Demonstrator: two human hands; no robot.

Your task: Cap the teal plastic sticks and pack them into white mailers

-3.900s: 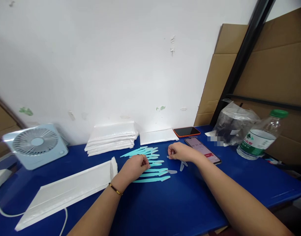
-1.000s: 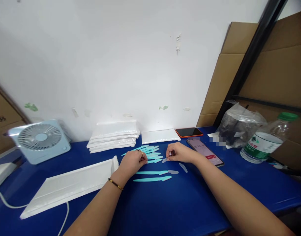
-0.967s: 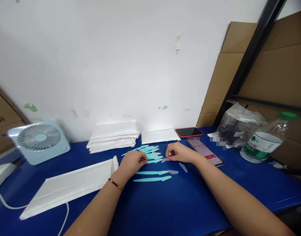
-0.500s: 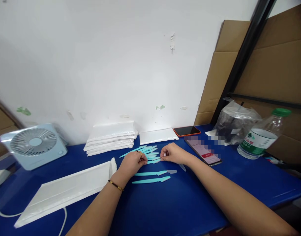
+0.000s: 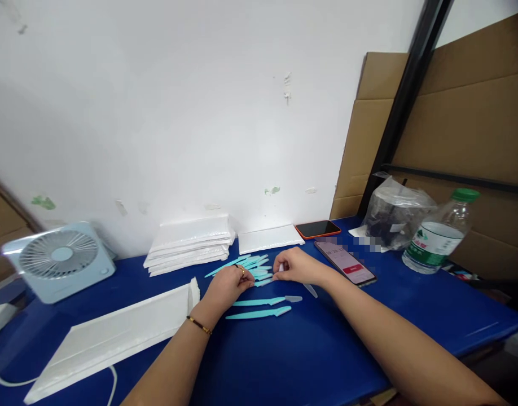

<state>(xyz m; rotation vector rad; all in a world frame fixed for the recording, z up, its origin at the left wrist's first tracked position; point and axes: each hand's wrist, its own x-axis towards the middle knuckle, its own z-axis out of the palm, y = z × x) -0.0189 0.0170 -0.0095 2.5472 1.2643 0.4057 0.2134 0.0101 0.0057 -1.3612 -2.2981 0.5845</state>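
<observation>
Several slim teal plastic sticks [image 5: 249, 263] lie in a loose pile on the blue table [image 5: 310, 349]. My left hand [image 5: 226, 285], with a ring and a gold bracelet, pinches one teal stick at the pile's near edge. My right hand [image 5: 295, 265] pinches a small clear cap at the tip of that same stick. Two more teal sticks [image 5: 259, 307] lie side by side in front of my hands, with clear caps on their right ends. One loose clear cap [image 5: 310, 290] lies under my right wrist.
A stack of white padded mailers [image 5: 189, 243] and a single one [image 5: 270, 239] lie by the wall. A long white pack [image 5: 110, 335] lies at left, near a pale blue fan [image 5: 60, 260]. Two phones [image 5: 344, 261], a plastic bag [image 5: 396, 214] and a water bottle [image 5: 439, 237] stand at right.
My right hand has moved left toward my left hand, bringing the clear cap to the tip of the stick. One teal stick fewer lies in the row in front than 3.9 s ago.
</observation>
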